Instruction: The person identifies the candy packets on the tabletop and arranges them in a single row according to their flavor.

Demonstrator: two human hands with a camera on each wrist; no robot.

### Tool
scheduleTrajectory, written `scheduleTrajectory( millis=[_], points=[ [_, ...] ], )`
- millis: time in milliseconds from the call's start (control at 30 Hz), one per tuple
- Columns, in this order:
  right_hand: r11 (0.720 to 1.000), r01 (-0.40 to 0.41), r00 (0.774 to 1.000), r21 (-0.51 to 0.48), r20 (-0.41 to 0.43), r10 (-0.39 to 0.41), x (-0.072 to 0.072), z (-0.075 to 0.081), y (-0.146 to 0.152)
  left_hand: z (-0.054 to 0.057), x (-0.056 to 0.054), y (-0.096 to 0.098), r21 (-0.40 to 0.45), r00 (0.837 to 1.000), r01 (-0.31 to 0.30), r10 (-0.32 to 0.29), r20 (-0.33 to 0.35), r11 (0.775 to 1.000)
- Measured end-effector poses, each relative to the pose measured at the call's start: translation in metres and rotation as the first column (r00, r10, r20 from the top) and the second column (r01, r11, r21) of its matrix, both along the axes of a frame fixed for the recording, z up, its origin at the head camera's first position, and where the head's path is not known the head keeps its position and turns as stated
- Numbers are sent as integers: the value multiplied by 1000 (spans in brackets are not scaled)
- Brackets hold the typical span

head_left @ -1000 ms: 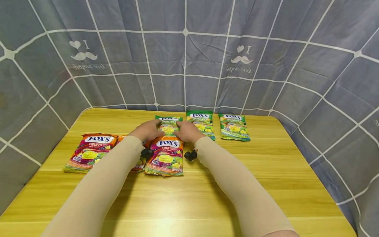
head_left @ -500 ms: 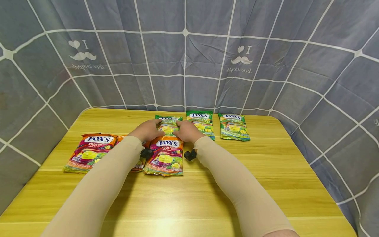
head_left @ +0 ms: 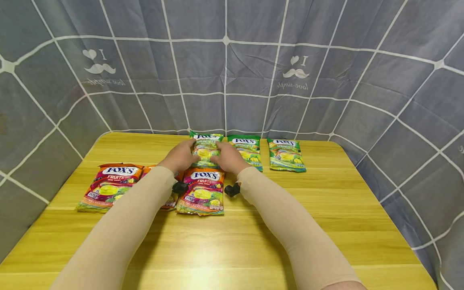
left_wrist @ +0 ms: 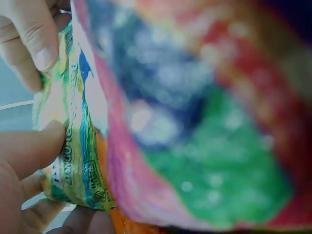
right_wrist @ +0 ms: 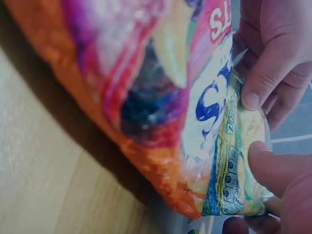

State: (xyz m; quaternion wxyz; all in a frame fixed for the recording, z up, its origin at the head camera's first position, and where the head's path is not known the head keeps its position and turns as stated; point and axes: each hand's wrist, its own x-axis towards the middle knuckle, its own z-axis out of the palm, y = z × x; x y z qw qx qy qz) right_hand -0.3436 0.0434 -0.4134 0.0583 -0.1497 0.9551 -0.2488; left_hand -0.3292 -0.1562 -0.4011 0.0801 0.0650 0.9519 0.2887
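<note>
While left hand (head_left: pixel 180 156) and right hand (head_left: pixel 230 158) pinch left green bag (head_left: pixel 205 152) by its sides, far of right orange bag (head_left: pixel 202 192), step reads as positioning; next probably needs squaring, release.

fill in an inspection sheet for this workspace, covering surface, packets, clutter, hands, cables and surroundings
Surface: wood-grain table, light glaring off its near part.
Packets: held green packet toward the back; centre green packet and right green packet to its right. Nearer, left orange packet, middle orange packet, partly hidden by the left sleeve, and right orange packet.
Clutter: nothing seen.
Hands: left hand and right hand grip opposite sides of the held green packet; black wrist devices show below them.
Cables: nothing seen.
Surroundings: grey curtain with white grid lines.
</note>
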Motion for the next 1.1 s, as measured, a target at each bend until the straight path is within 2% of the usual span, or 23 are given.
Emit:
scheduleTrajectory(
  millis=[133,267,400,533,633,800,933,1100],
  points=[
    [996,7,999,-83,-46,-11,0,3,0,3,-1,1,28,996,-22,25,-84,999],
    [990,-3,994,-141,-109,-13,-1,10,2,8,-2,1,72,983,-34,46,-177,997],
    [984,-10,989,-176,-149,-17,1,22,10,16,-1,4,129,972,-27,56,-229,991],
    [980,-13,987,-200,-162,-20,7,32,24,28,5,10,165,967,15,28,-254,986],
    [979,-14,985,-202,-170,-21,16,38,38,35,14,18,185,969,49,-2,-247,981],
    [984,-21,983,-174,-184,-12,37,44,64,42,36,38,199,982,76,-39,-186,977],
    [990,-26,987,-138,-161,3,57,45,85,39,54,55,184,984,107,-78,-158,977],
    [995,-37,993,-89,-114,27,80,40,109,31,75,73,149,983,150,-131,-131,977]
  ],
)
